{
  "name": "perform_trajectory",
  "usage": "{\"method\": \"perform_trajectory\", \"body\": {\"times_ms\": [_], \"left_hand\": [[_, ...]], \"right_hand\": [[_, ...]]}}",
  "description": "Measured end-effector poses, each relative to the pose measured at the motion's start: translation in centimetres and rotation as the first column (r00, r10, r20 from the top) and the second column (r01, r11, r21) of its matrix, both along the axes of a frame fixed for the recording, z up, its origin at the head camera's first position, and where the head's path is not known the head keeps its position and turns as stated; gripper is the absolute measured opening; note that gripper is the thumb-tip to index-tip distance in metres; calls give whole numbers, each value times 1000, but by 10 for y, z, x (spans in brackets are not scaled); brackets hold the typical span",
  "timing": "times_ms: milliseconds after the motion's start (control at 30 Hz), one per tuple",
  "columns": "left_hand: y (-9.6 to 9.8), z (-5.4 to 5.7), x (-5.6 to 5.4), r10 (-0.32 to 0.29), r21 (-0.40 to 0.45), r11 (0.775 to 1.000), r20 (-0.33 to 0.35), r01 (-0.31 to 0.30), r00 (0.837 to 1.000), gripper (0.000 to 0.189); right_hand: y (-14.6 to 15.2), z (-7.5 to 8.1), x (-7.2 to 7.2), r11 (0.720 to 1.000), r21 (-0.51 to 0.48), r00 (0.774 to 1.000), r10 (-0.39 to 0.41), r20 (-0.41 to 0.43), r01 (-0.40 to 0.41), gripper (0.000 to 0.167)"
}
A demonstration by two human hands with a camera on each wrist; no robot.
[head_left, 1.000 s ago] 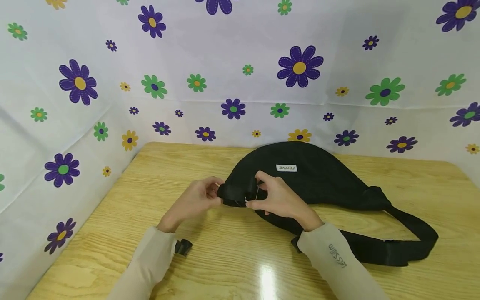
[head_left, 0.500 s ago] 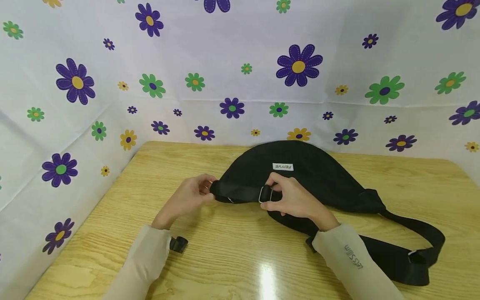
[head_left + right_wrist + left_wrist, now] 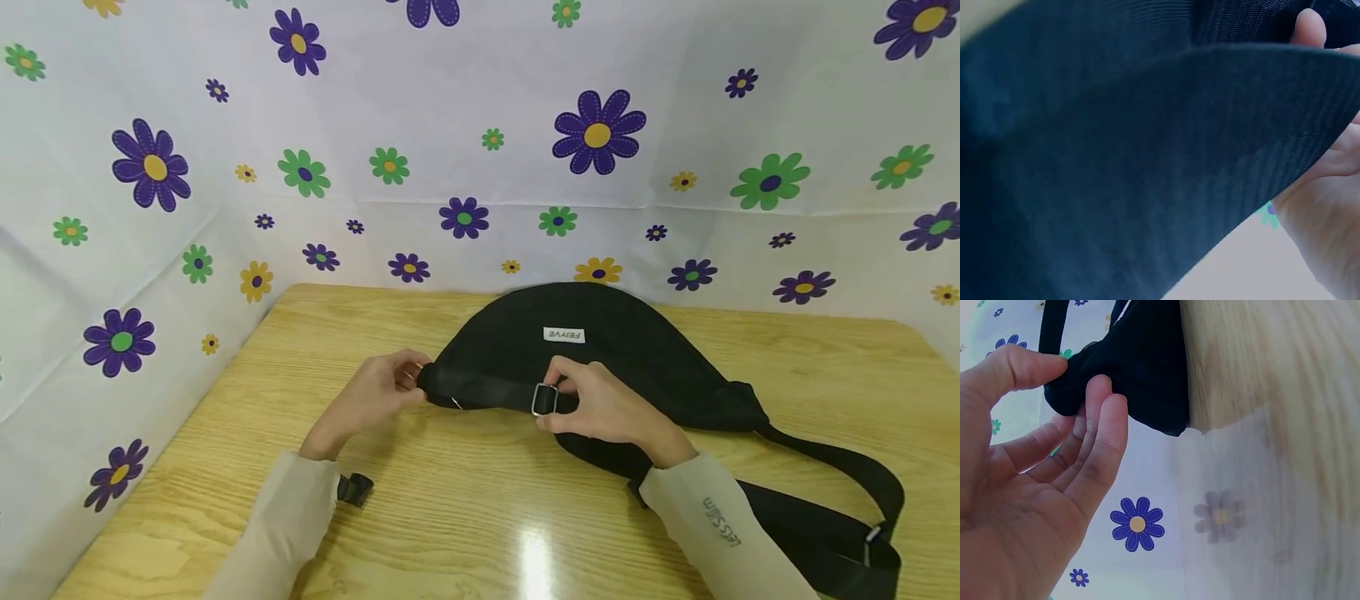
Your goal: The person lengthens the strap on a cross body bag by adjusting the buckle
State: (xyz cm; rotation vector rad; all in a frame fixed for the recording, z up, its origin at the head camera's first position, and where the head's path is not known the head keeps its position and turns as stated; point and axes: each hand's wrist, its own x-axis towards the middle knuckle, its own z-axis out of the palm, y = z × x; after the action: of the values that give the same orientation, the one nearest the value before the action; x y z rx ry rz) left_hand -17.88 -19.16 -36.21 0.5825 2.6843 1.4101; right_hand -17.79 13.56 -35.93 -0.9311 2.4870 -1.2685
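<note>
Left hand pinches the end of the bag, out on the surface at that hand's three o'clock; right hand pinches the buckle at its nine, strap running nine-to-three between them!

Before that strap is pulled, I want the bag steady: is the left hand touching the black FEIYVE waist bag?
Touching. The left wrist view shows the left hand pinching one end of the black FEIYVE waist bag between thumb and fingers.
</note>
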Motion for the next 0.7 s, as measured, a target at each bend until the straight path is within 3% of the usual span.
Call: {"method": "perform_trajectory", "body": {"times_ms": [500, 700], "left_hand": [[1, -3, 1, -21, -73, 997, -14, 20, 1000, 36], [2, 4, 2, -88, -120, 989, -33, 83, 996, 38]], "right_hand": [[3, -4, 1, 1000, 23, 1000, -5, -22, 5, 26], [4, -3, -1, 999, 27, 999, -26, -23, 27, 24]]}}
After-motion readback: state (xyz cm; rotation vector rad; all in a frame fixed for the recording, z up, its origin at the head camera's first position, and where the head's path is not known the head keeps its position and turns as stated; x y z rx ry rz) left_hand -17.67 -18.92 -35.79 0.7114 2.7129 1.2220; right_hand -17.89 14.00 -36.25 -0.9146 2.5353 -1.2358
